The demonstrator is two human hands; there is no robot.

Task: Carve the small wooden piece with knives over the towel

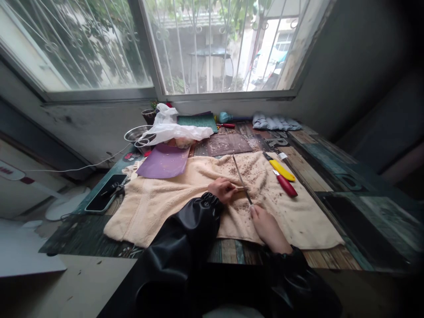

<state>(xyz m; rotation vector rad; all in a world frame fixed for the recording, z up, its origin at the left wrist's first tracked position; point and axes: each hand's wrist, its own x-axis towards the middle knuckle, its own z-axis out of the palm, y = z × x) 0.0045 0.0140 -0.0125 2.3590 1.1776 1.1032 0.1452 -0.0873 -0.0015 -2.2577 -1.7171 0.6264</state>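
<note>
My right hand point(267, 226) is closed around the lower end of a long thin metal file point(239, 173), which points away from me across the towel. Pinched in the fingers of my left hand point(224, 190) is a small thin wooden stick point(240, 189); its tip touches the file or lies right against it. Under both hands spreads a beige towel point(159, 201), strewn with brown shavings point(251, 170). To the right of my hands lie a yellow-handled cutter point(281, 170) and a red-handled knife point(286, 185), neither of them held.
Purple sandpaper point(164, 160) lies on the towel's far left. Behind it are a white plastic bag point(179, 132), a metal bowl point(132, 133) and a green mat point(198, 122). A phone point(103, 194) with keys sits by the left edge. A grey-blue pouch point(275, 122) rests below the window.
</note>
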